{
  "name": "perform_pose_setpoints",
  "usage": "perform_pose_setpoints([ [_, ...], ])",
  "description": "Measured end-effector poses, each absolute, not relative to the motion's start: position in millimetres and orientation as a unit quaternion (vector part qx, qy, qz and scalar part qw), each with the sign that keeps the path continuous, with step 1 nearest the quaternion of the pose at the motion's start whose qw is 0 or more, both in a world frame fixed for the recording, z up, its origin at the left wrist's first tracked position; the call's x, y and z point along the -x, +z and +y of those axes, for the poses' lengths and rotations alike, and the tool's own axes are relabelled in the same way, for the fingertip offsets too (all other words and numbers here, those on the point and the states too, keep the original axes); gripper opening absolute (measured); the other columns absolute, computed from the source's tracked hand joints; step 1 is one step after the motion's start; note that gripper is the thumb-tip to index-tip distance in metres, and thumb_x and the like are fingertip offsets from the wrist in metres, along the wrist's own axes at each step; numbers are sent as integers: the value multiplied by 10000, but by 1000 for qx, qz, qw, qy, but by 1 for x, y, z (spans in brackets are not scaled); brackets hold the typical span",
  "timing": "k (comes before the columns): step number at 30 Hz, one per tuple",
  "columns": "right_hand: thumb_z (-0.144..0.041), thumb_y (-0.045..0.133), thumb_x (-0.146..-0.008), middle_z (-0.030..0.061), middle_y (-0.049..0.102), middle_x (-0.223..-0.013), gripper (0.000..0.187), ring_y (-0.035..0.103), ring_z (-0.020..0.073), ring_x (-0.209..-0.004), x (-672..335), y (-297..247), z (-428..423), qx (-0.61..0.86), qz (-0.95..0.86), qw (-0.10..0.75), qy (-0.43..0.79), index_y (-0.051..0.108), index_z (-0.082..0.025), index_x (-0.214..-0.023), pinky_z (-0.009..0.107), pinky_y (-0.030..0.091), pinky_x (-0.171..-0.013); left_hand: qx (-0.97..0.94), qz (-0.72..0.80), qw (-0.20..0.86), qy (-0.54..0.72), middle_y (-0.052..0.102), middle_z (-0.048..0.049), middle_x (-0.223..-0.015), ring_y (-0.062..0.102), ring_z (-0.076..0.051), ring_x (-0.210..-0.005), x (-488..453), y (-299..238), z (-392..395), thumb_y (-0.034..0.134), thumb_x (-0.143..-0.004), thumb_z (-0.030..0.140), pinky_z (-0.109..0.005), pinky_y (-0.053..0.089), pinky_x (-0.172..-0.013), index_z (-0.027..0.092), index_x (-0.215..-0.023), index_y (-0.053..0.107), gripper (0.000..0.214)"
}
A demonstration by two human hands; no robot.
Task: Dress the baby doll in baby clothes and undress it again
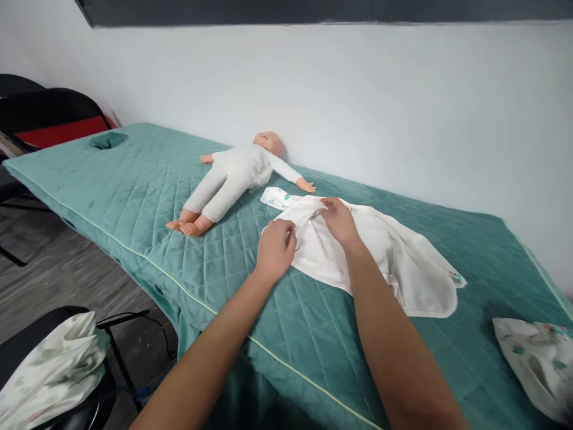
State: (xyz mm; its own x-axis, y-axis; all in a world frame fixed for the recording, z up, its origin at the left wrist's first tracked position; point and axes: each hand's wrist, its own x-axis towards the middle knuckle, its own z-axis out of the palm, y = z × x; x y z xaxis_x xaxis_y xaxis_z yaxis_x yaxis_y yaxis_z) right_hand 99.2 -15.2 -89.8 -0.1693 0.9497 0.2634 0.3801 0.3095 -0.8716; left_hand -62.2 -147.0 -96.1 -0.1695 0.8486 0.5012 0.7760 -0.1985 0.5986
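On the green cover (192, 263) beside the doll (242, 164), smooth the white garment (380, 233) with left hand (276, 248) and right hand (339, 221), both half-curled over it (pinching or resting, cannot tell). Press outward, never tugging.

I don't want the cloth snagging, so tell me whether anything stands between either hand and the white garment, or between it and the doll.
Nothing visible does: the left hand and right hand are at the garment, and only green cover shows between it and the doll.
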Motion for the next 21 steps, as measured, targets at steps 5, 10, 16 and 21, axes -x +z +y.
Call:
perform_pose_setpoints([
  [5,-241,581,-811,75,696,-1246,310,609,237,-1209,-96,-80,-39,483,-721,388,310,660,-207,-1109,429,393,-1134,-705,629,57,324,705,-57,-878,639,-231,-874,58,-91,-147,470,-954,251,-343,447,-777,232,-932,638,171],
  [10,-290,571,-854,90,660,-1336,340,577,252,-1275,-151,-60,-57,522,-732,377,223,655,-214,-1175,426,370,-1155,-689,658,76,294,728,-30,-820,668,-224,-806,60,-91,-148,459,-975,322,-306,388,-671,249,-984,661,215],
  [16,-313,554,-864,160,717,-1183,267,646,320,-1126,-284,-54,-75,738,-591,316,86,672,-189,-1070,452,470,-985,-669,683,73,283,723,-17,-767,669,-219,-762,59,-92,-148,481,-950,327,-287,343,-640,262,-1013,679,218],
  [21,-439,671,-782,174,730,-952,215,667,345,-909,-338,-64,-90,799,-533,261,101,638,-230,-820,469,473,-791,-653,684,81,315,700,-17,-731,647,-216,-736,61,-95,-146,489,-929,357,-290,348,-643,252,-993,696,241],
])
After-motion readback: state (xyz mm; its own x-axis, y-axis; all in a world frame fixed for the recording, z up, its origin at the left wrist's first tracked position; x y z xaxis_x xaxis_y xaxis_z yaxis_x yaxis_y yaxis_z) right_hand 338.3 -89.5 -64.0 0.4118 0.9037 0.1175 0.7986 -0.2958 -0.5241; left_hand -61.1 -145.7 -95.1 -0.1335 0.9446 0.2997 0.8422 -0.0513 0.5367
